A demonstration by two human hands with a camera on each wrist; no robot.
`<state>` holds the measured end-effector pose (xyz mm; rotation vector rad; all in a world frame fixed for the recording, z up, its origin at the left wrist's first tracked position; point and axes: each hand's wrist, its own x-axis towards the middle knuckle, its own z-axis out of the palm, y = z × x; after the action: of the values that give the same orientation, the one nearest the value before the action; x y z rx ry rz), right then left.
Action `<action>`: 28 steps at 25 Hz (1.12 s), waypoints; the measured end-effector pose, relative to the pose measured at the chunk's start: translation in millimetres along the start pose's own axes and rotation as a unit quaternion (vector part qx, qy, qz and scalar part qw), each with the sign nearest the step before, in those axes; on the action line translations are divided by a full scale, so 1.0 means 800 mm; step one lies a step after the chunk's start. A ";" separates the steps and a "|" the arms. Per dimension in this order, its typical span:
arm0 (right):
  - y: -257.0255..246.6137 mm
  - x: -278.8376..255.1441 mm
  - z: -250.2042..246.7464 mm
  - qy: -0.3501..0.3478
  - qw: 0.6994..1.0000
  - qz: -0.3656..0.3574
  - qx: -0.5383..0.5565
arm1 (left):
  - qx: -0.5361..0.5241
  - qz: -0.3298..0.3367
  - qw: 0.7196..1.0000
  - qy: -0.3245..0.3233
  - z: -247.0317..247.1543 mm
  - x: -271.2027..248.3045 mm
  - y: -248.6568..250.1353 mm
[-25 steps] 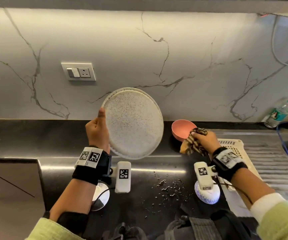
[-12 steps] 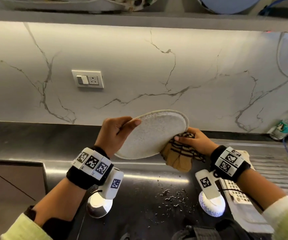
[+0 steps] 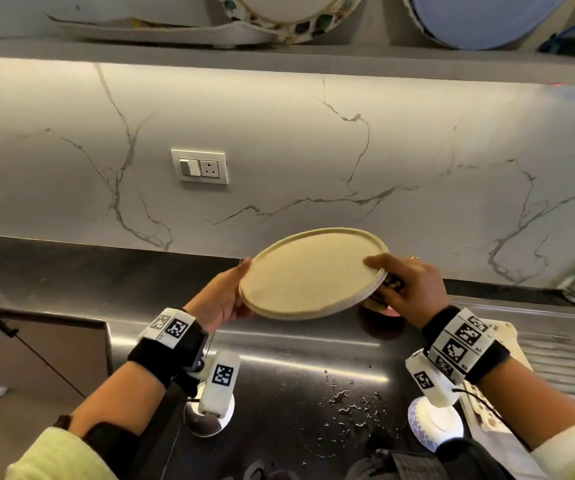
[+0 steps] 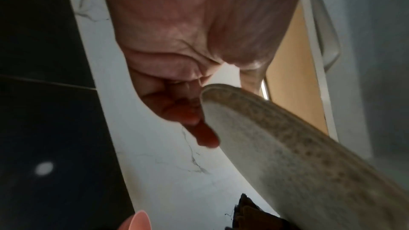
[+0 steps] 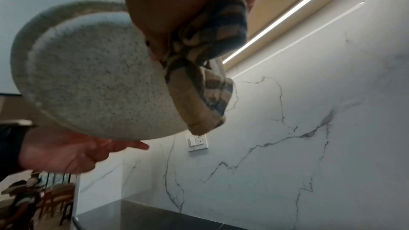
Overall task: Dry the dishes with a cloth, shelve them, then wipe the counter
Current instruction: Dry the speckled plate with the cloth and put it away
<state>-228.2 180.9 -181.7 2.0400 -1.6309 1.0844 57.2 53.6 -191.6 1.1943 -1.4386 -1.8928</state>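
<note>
Plainly the drying stage is under way: the round beige speckled plate [image 3: 313, 273] is held nearly flat above the dark polished counter [image 3: 279, 358], between both hands and near the middle of the head view. The left hand [image 3: 222, 299] is at the plate's nine o'clock edge, fingers reaching under the rim and the thumb up at its edge, so it looks closed on the plate; the left wrist view is blurred, so how firmly it grips I cannot tell. The right hand [image 3: 407, 285] is at three o'clock, thumb laid on the plate's upper face and the fingers below clamping the brown and dark striped cloth [image 5: 203, 69] against the speckled underside, as the right wrist view shows. Judging by that, the underside is the part being dried now. At twelve o'clock, above the marble-patterned wall, the grey shelf [image 3: 279, 58] already carries dishes, a patterned round dish [image 3: 279, 19] and a pale blue one [image 3: 480, 19] among them; whether those belong to this job the pictures do not show. What is left seems considerable: this plate is not yet shelved, a pink bowl [image 4: 136, 221] peeps in at the lower edge of the left wrist view, a white drying rack [image 3: 507, 344] stands at four o'clock, and the water droplets [image 3: 351, 403] scattered at six o'clock on the counter show the wiping has not been done.
</note>
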 end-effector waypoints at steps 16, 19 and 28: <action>0.025 -0.018 -0.016 -0.110 0.972 0.187 0.093 | -0.009 0.241 0.958 0.152 -0.057 -0.061 0.103; 0.020 0.004 -0.015 -0.122 0.973 0.162 0.114 | -0.058 0.310 0.927 0.203 -0.082 -0.087 0.149; -0.018 0.074 -0.026 -0.075 0.945 0.156 0.277 | -0.125 0.448 0.811 0.354 -0.168 -0.093 0.365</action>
<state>-218.9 157.7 -122.1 2.2886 -1.9404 1.6964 171.5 -55.4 98.0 0.7304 -0.9879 -0.7988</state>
